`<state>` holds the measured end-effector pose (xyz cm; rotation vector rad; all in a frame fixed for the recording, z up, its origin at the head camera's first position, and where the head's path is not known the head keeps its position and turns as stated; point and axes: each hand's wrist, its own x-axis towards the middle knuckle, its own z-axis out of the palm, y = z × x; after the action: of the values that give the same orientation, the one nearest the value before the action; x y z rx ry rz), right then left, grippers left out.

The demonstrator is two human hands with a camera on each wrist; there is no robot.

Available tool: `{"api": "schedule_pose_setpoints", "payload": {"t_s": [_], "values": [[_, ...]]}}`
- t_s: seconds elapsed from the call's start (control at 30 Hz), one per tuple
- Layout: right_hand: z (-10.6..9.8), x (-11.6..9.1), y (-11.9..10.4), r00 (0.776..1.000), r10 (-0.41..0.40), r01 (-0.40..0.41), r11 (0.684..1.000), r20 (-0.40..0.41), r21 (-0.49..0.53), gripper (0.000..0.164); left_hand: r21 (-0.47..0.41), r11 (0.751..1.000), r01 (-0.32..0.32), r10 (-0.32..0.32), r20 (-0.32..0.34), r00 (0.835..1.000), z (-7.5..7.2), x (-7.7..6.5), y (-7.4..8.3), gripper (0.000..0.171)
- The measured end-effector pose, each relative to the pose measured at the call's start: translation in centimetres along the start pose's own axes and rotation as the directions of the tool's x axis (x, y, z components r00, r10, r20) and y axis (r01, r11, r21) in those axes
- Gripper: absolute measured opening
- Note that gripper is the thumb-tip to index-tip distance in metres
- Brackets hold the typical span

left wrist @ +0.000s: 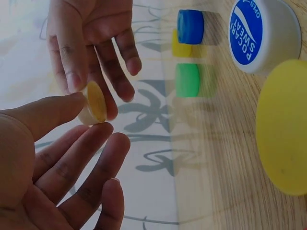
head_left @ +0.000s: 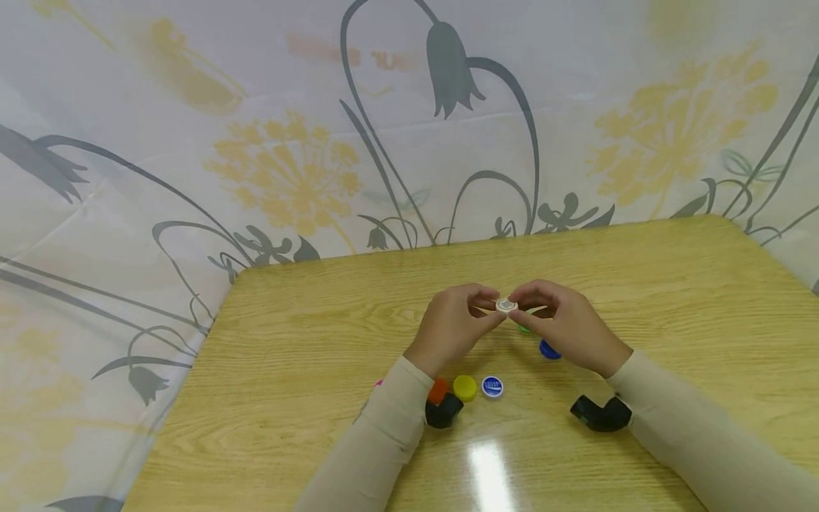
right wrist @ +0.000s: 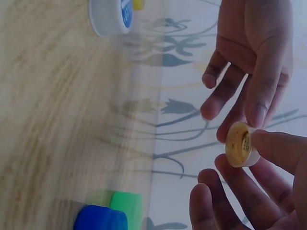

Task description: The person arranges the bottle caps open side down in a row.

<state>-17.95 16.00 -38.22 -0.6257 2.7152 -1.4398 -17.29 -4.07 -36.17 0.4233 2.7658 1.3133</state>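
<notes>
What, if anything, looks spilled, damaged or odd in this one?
Only the pale cap pinched by the left hand and right hand stands out: its inside has a patchy orange-brown tint unlike its paler outer wall, possibly staining or a liner. I see nothing spilled on the table.

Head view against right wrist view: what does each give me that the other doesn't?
Head view only: a partly hidden orange plastic cap, beige fabric sleeves, black wrist devices. Right wrist view only: the hollow, yellowish inside of the small round white plastic cap. Both: that cap between left hand and right hand, plus the round blue plastic cap, round green plastic cap and round white plastic cap with blue printed top.
</notes>
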Motion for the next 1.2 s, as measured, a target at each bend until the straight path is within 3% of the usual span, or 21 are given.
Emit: {"api": "schedule_pose_setpoints", "payload": {"t_s": [0.23,0.5,0.83,1.03,1.2], "values": [[0.2,-1.2,0.1,0.999,-0.045,0.044,0.998,-0.022,-0.037,0.019,0.029,1.0,0.0,-0.001,0.036,0.999,0.2,-0.5,0.4,0.028],[0.3,-2.8,0.1,0.998,-0.053,0.053,0.999,0.029,-0.006,0.016,0.078,0.997,0.009,-0.016,0.092,0.996,0.4,-1.7,0.5,0.031],[0.5,-4.5,0.2,0.995,-0.038,0.038,0.999,0.089,0.005,0.019,0.221,0.971,-0.095,0.069,0.125,0.99,0.9,-3.1,0.5,0.027],[0.7,-5.0,0.6,0.99,-0.072,0.07,0.997,0.117,0.024,0.02,0.236,0.966,-0.107,0.069,0.166,0.984,1.2,-3.4,0.2,0.021],[0.7,-5.2,0.8,0.989,-0.077,0.076,0.997,0.126,0.012,0.019,0.313,0.939,-0.145,0.087,0.192,0.978,1.5,-3.4,0.1,0.02]]}}
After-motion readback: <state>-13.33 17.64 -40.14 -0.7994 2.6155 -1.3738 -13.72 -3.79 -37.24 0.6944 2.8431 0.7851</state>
